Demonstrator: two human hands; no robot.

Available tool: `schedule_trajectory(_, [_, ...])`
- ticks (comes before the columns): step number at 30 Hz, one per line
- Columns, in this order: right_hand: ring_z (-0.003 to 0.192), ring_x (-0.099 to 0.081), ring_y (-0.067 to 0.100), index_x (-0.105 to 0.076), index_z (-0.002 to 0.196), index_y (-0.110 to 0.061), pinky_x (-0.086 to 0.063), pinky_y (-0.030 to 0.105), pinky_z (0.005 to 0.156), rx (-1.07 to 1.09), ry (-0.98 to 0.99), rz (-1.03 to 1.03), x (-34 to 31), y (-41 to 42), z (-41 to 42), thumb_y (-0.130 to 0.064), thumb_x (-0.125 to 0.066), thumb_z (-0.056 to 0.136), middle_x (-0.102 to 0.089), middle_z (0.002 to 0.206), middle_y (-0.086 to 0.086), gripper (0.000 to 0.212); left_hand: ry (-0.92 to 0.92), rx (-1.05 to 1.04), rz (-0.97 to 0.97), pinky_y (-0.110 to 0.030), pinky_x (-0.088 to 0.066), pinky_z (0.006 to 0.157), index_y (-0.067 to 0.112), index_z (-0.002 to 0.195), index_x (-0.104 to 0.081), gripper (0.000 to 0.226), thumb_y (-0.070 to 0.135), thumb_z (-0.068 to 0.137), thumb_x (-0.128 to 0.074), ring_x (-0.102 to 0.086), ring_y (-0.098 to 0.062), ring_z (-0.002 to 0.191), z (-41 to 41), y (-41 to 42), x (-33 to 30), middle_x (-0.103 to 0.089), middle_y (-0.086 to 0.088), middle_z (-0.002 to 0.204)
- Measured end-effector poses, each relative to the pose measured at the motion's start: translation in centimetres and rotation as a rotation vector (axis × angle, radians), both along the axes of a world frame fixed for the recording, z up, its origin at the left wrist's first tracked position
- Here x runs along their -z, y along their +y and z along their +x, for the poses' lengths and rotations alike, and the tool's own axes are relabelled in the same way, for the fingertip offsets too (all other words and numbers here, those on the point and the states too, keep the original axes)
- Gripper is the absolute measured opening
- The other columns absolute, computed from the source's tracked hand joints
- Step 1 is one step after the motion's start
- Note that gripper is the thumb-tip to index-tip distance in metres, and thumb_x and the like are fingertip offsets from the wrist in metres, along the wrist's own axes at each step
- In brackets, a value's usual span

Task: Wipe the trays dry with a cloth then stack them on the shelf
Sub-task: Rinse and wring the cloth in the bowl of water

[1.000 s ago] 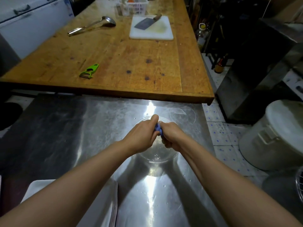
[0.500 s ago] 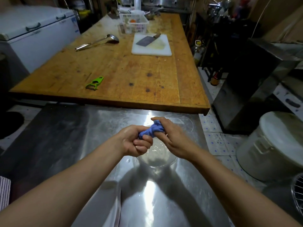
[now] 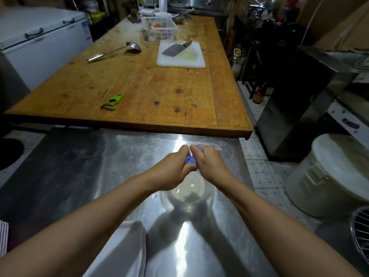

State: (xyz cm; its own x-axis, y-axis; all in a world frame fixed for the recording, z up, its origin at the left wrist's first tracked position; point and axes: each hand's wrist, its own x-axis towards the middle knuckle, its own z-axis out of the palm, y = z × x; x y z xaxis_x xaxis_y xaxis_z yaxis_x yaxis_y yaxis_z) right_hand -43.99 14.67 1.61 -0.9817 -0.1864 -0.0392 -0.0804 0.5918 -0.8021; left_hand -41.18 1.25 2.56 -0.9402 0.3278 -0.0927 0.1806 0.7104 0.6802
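Both hands, L (image 3: 171, 172) & R (image 3: 209, 164), grip a blue cloth (image 3: 190, 159) at frame centre, above a glass bowl (image 3: 189, 193) on the steel bench (image 3: 99, 160). Trays (image 3: 127, 248) stacked at lower left.

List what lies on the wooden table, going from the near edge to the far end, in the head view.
Peeler → ladle → cutting board with the cleaver on it → white basket.

Commercial kitchen, steel counter (image 3: 123, 156), cleaver (image 3: 174, 49), ladle (image 3: 113, 52)
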Motion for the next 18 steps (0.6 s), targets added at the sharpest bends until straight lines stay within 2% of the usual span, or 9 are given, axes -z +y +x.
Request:
schedule_trajectory(3, [0.045,-0.030,0.017,-0.041,0.057,-0.014,-0.024,0.023,0.044,0.106,-0.273,-0.168,0.9,-0.5,-0.4,-0.027,-0.040,0.095,-0.038,0.049,0.002,0.040,0.142,0.078,-0.180,-0.018,-0.028,0.049,0.019,0.100,-0.031,0.017,0.027,0.096,-0.045,-0.044,-0.010,0.064,-0.5,0.0,1.1,-0.044,0.009,0.075])
schedule_trajectory(6, [0.042,-0.025,0.014,-0.040,0.061,-0.014,-0.019,0.021,0.043,0.186,-0.467,-0.280,1.8,-0.8,-0.7,-0.023,-0.038,0.094,-0.034,0.048,0.003,0.034,0.262,0.102,-0.298,-0.024,-0.027,0.045,0.015,0.104,-0.033,0.020,0.030,0.097,-0.043,-0.043,-0.012,0.057,-1.0,0.2,2.5,-0.042,0.008,0.067])
schedule_trajectory(11, [0.043,-0.022,0.014,-0.037,0.056,-0.014,-0.018,0.016,0.042,0.272,-0.543,-0.260,3.0,-1.0,-1.2,-0.008,-0.035,0.082,-0.034,0.051,0.006,0.026,0.329,0.140,-0.370,-0.031,-0.017,0.043,0.013,0.101,-0.032,0.020,0.031,0.098,-0.039,-0.038,-0.026,0.053,-1.6,0.6,4.2,-0.059,-0.010,0.074])
schedule_trajectory(14, [0.043,-0.022,0.014,-0.036,0.059,-0.013,-0.017,0.019,0.044,0.296,-0.588,-0.231,3.3,-1.2,-1.5,-0.004,-0.033,0.078,-0.035,0.050,0.006,0.021,0.348,0.157,-0.401,-0.031,-0.014,0.043,0.014,0.101,-0.032,0.019,0.032,0.098,-0.038,-0.031,-0.023,0.049,-1.9,0.7,4.6,-0.061,-0.010,0.074])
schedule_trajectory(18, [0.047,-0.024,0.016,-0.037,0.060,-0.013,-0.018,0.023,0.047,0.322,-0.616,-0.207,3.9,-1.3,-1.5,-0.005,-0.036,0.078,-0.035,0.053,0.006,0.019,0.338,0.165,-0.424,-0.033,-0.016,0.046,0.013,0.100,-0.033,0.020,0.033,0.098,-0.038,-0.032,-0.024,0.051,-1.9,0.6,5.2,-0.061,-0.009,0.077])
